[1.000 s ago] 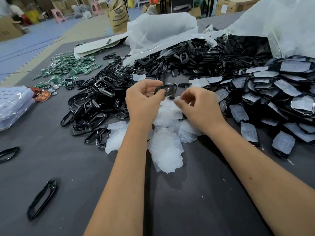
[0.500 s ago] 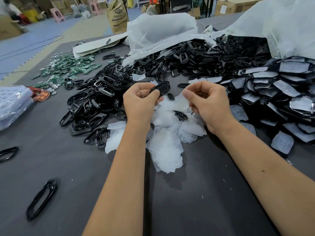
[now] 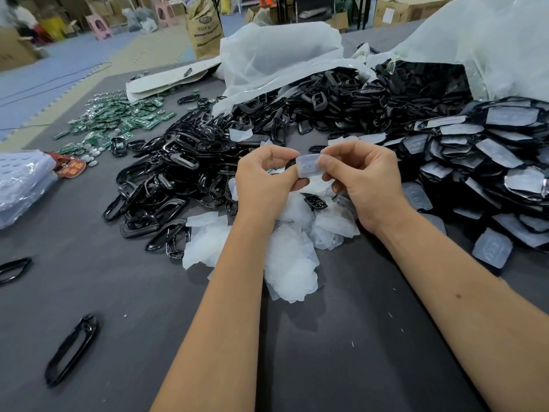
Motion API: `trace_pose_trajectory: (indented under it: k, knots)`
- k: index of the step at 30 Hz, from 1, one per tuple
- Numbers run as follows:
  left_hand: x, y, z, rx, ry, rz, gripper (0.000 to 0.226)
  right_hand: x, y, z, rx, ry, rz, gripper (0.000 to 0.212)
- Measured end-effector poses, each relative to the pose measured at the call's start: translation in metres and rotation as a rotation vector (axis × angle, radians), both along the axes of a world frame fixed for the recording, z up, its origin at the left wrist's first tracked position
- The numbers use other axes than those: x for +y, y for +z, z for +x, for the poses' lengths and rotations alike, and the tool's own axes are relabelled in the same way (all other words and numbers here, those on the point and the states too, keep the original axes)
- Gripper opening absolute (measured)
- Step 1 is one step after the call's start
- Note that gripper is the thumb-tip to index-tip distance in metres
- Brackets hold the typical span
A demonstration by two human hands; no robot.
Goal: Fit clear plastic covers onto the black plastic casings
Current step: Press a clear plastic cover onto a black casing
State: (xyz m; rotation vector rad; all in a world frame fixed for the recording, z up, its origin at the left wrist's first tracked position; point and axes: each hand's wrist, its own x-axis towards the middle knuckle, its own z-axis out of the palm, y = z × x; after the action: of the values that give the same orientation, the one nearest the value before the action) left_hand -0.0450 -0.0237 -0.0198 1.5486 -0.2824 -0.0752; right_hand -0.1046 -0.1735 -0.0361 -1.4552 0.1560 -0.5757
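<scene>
My left hand (image 3: pixel 264 179) and my right hand (image 3: pixel 364 179) meet above the table's middle. Between their fingertips sits a clear plastic cover (image 3: pixel 309 165), laid over a black casing (image 3: pixel 291 163) of which only a dark edge shows. The left hand grips the casing, and the right thumb and fingers pinch the cover's right end. Below the hands lies a heap of loose clear covers (image 3: pixel 285 257). A small black casing (image 3: pixel 315 201) rests on that heap. At the right is a pile of casings with covers on them (image 3: pixel 487 173).
A big heap of black frames (image 3: pixel 178 173) fills the left centre, with more black parts (image 3: pixel 386 93) spilling from white bags (image 3: pixel 279 55) behind. Green circuit boards (image 3: pixel 118 120) lie far left. Single black frames (image 3: pixel 71 352) lie on the grey table (image 3: pixel 341 367) near me.
My right hand has brought a clear cover up to the black casing held in my left hand. The two hands, apart half a second ago, have closed together.
</scene>
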Motion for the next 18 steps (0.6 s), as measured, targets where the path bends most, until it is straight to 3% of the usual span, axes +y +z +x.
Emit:
trace_pose_trajectory:
  k: [5,12,18]
  knots:
    - [0.0008,0.0002,-0.0012,-0.004,-0.034,-0.01,0.025,0.002,-0.0041,0.0027,-0.005,-0.047,-0.186,0.011]
    - [0.0002,0.0013,-0.0011,0.056,-0.045,-0.053,0.017,-0.0001,-0.0083,0.0055,0.029,-0.195,-0.287,0.008]
    - [-0.0007,0.0024,-0.0036,0.074,-0.063,-0.069,0.028,0.0019,-0.0068,0.0046,0.035,-0.236,-0.3,0.012]
